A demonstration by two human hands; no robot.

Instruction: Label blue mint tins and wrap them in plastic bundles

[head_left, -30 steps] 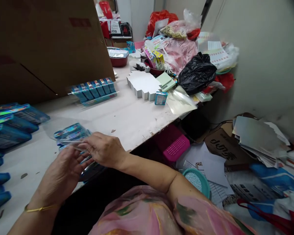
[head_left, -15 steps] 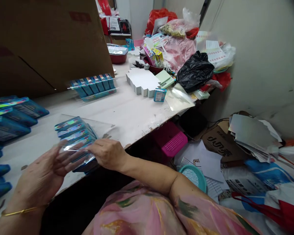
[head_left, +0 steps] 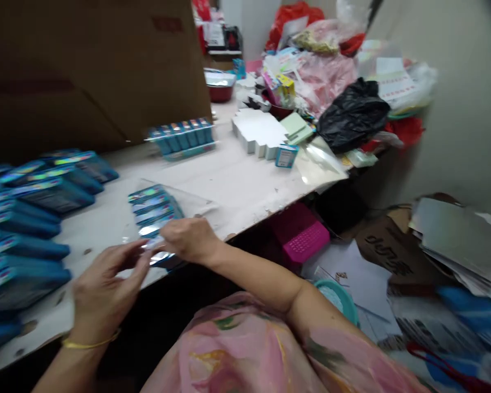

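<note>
A row of small blue boxes (head_left: 152, 208) lies at the table's front edge, with clear plastic film (head_left: 194, 203) under and around it. My right hand (head_left: 191, 239) is closed, its fingertips pinching the film at the near end of the row. From the left, my left hand (head_left: 108, 284) brings thumb and forefinger together on the film's near edge, close to the right fingertips. Both hands partly cover the nearest boxes. Farther back, a second row of blue boxes (head_left: 182, 137) sits in clear film.
Several blue boxes (head_left: 28, 245) fill the table's left side, before a large cardboard box (head_left: 94, 71). White blocks (head_left: 258, 130), a single blue box (head_left: 286, 156), clear sheets (head_left: 321, 161) and a black bag (head_left: 354, 117) lie to the right. Below are a pink container (head_left: 303, 234) and a teal basin (head_left: 347, 305).
My left hand has gone from loosely spread fingers to a pinch on the film. My right hand stays at the row's near end. The whole view has shifted, with things sitting farther right.
</note>
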